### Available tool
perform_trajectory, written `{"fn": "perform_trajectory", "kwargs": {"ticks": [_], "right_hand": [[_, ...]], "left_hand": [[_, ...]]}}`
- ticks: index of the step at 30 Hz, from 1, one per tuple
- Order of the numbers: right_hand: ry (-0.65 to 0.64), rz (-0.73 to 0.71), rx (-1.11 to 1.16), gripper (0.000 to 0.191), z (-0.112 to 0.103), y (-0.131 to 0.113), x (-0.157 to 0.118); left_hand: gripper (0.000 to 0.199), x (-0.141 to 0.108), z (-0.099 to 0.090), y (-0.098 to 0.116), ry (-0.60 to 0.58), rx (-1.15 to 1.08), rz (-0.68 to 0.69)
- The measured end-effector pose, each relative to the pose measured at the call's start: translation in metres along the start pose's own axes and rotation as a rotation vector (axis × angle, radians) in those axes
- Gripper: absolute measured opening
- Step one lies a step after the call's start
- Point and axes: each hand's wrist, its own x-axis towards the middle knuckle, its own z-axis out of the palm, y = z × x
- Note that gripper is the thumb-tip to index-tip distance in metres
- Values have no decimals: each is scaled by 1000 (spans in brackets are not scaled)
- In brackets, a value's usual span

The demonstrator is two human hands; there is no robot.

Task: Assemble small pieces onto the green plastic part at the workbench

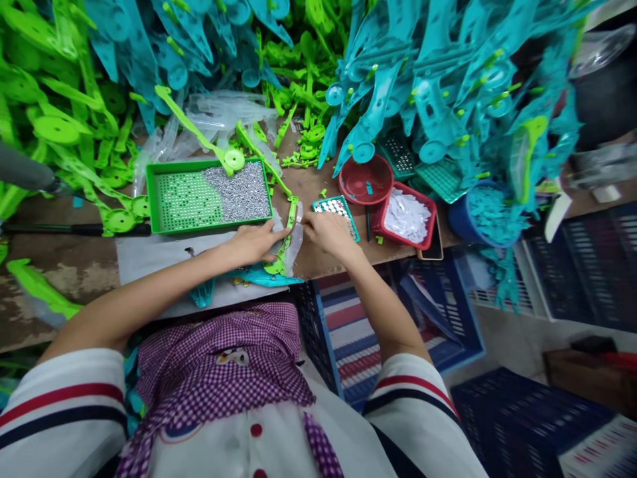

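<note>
A lime-green long plastic part (287,242) with a translucent piece along its side lies at the table's front edge, over a teal plastic part (266,274). My left hand (253,242) steadies the green part from the left, index finger stretched onto it and thumb lower down. Close by on the right, my right hand (328,231) has its fingers pinched together at the part's upper side; what they hold is too small to make out. Just beyond the right hand sits a small teal tray (354,229) of round, shiny pieces.
A green tray (154,199) holds small metal pieces, with a green part across its far rim. To the right stand a red bowl (365,182), a red basket (432,216) of white pieces and a blue tub (460,222). Teal parts (383,86) and green parts pile up behind.
</note>
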Motion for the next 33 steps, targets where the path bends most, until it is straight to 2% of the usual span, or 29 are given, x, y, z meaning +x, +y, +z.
{"fn": "perform_trajectory", "kwargs": {"ticks": [3, 9, 16, 21, 25, 29, 33], "right_hand": [[23, -72, -34, 35, 1, -2, 2], [-41, -75, -95, 35, -7, -11, 2], [-41, -109, -52, 36, -6, -12, 0], [-51, -111, 13, 34, -6, -6, 3], [-71, -142, 24, 34, -12, -1, 3], [-37, -96, 29, 34, -20, 4, -1], [-52, -46, 66, 34, -17, 6, -1]], "left_hand": [[77, 0, -2, 1, -18, -2, 2], [78, 0, -4, 2, -37, 1, -15], [75, -1, 0, 0, 20, -8, -7], [67, 3, 11, -7, 101, 31, 138], [63, 3, 16, -11, 141, 43, 163], [66, -1, 14, -12, 131, 7, 173], [67, -2, 13, -12, 107, -39, 172]]}}
